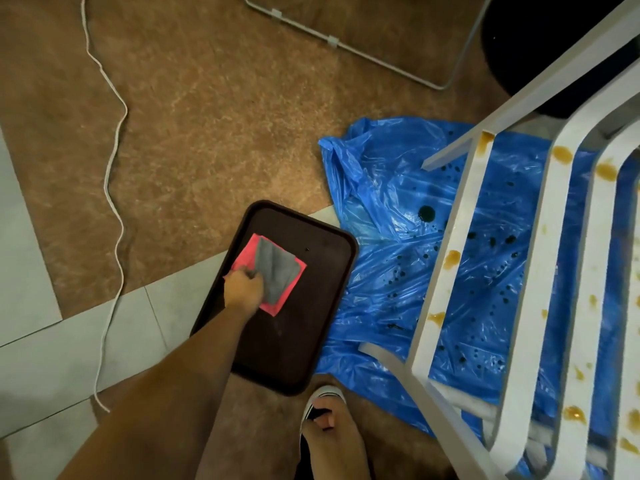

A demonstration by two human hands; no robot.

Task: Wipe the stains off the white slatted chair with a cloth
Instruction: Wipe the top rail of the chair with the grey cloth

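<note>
In the head view, a dark brown rectangular plastic tray [311,323] with rounded corners is lying on the floor, partly on brown mottled carpet [207,116] and partly on pale grey floor tiles [69,348]. A folded grey-and-pink cloth [277,271] is resting flat in the far left part of the tray. The left hand [244,289] is reaching down into the tray from the near left. Its fingers are curling round the cloth's near left edge and clamping on it.

To the right of the tray, a crumpled blue plastic sheet [388,188] is spreading over the floor, touching the tray's right rim and carrying many dark spots. The white slatted chair [540,271] is standing over that sheet, well to the right of the tray. Amber-brown stains [452,258] are showing on several of its slats, at both the far and the near ends.

Just beyond the tray's near right corner, a bare foot in a black-and-white sandal [332,431] is standing on the carpet. To the left of the tray, a thin white cord [122,232] is snaking across carpet and tiles. Far beyond the tray, a bent grey metal tube [332,41] is lying on the carpet.
</note>
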